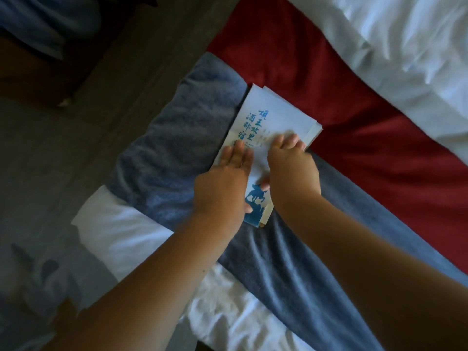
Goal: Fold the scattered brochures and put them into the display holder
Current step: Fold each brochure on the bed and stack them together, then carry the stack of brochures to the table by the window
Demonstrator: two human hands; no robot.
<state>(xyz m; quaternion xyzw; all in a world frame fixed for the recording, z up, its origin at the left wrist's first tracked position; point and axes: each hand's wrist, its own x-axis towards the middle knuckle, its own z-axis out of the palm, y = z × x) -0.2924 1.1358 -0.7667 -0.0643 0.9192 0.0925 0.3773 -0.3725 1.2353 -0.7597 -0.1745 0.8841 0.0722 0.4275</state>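
Note:
A folded white brochure (273, 115) with blue characters and a blue horse-rider picture lies on the blue blanket (172, 148) at the bed's corner. Its stacked panel edges show along the right side. My left hand (222, 183) lies flat on its left part, fingers straight and pressing down. My right hand (291, 168) presses on the right part, fingers spread forward over the paper and thumb on the sheet near the horse picture. The display holder is not in view.
A red cloth (329, 92) runs across the bed beyond the brochure, with white bedding (405, 46) behind it and a white sheet (121, 234) under the blanket. Dark wooden floor (76, 122) lies left of the bed.

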